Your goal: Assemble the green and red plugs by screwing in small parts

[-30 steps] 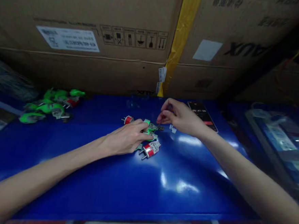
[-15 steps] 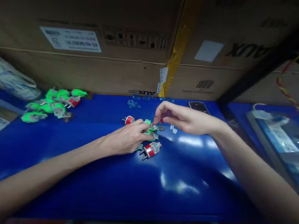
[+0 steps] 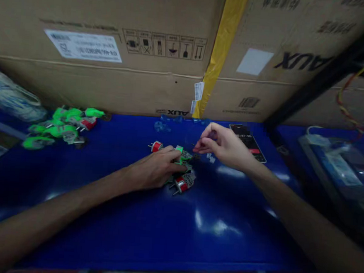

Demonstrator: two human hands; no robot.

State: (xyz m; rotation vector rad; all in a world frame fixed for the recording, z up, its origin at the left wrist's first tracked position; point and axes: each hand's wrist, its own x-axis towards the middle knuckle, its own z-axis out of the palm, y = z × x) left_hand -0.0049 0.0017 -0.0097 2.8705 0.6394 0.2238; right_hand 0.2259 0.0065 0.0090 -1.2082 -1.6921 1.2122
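Observation:
My left hand [image 3: 154, 170] is closed around a green plug housing [image 3: 185, 155] at mid-table, its fingers covering much of it. An open plug half with a red band and two pins [image 3: 183, 183] lies just below those fingers. Another red-banded plug [image 3: 156, 146] pokes out above the hand. To the right, my right hand [image 3: 223, 144] hovers with thumb and fingertips pinched together; anything between them is too small to make out. Under its fingertips lies a little heap of screws [image 3: 196, 157], beside small white plastic pieces [image 3: 211, 157].
A pile of green plugs [image 3: 62, 130] lies at the back left. Clear bluish plastic bits [image 3: 162, 126] sit near the cardboard boxes [image 3: 126, 87]. A phone [image 3: 252, 143] lies behind my right hand. A dark shelf post [image 3: 318, 65] rises on the right.
My right hand has moved slightly right, away from the plug housing and over the screws and white pieces. More of the phone shows. My left hand has stayed in place.

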